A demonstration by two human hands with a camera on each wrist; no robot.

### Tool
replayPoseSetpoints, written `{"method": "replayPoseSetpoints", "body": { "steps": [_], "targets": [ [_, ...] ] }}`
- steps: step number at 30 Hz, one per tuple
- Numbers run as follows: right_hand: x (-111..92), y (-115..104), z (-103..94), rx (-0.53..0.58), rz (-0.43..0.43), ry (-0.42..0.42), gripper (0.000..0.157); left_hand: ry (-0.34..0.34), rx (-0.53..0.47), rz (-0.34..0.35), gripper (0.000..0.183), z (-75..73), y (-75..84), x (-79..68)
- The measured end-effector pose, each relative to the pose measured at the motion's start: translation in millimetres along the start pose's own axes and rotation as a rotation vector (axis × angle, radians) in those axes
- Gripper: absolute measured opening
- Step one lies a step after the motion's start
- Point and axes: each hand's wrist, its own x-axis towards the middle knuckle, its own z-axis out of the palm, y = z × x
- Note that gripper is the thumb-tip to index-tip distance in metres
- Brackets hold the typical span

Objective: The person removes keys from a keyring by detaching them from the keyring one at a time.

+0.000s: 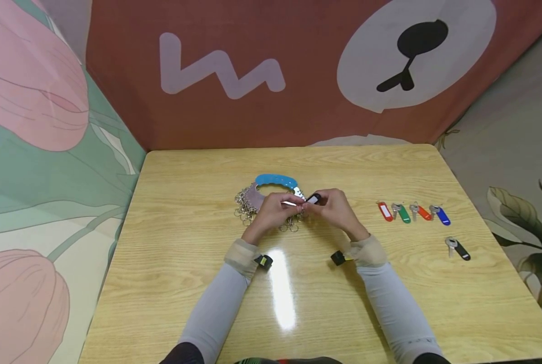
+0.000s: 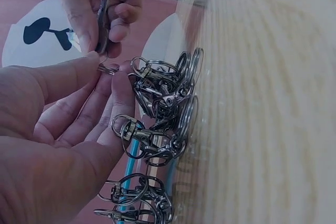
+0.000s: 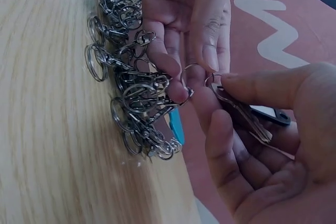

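Observation:
A key holder with a blue handle (image 1: 276, 179) lies on the table, with many metal clasps and split rings (image 1: 242, 208) hanging along its edge. My left hand (image 1: 272, 211) is at its right end, pinching a metal ring (image 3: 187, 72) between thumb and fingertip. Facing it, my right hand (image 1: 337, 208) holds a silver key (image 3: 247, 116) and a black key tag (image 3: 275, 115) with a white label. The small ring (image 3: 211, 79) of that key meets the left fingertips, close to the pinched ring. I cannot tell whether the two rings are linked.
To the right on the wooden table (image 1: 184, 268) lie a red tag (image 1: 385, 211), a green tag (image 1: 404, 214), an orange-red tag (image 1: 424, 213) and a blue tag (image 1: 443, 216), several with keys. Nearer sits a black tag (image 1: 462, 251) with a key. Patterned walls enclose the table.

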Motion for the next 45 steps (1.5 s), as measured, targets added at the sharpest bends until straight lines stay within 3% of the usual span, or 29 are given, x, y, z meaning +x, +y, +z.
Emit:
{"method": "replayPoseSetpoints", "body": {
  "steps": [12,16,24,28,45],
  "targets": [
    [1.8,3.3,3.9,0.11,0.219,0.029,0.018,0.003,-0.013,-0.002,0.022,1.4,1.6,-0.4],
    [1.5,3.5,3.6,0.07,0.191,0.034,0.015,0.0,-0.005,-0.013,0.024,1.7,0.5,0.0],
    [0.6,-0.5,0.1,-0.014,0.003,0.021,0.008,0.008,-0.007,-0.012,0.024,2.1,1.4,-0.1],
    [0.5,-1.4,0.9,-0.036,-0.035,0.012,0.006,0.012,0.016,0.004,0.022,2.3,1.2,0.4],
    [1.4,5.7,2.5,-0.006,0.116,0.056,0.012,0.007,0.044,-0.016,0.022,3.7,1.7,-0.5]
  ]
}}
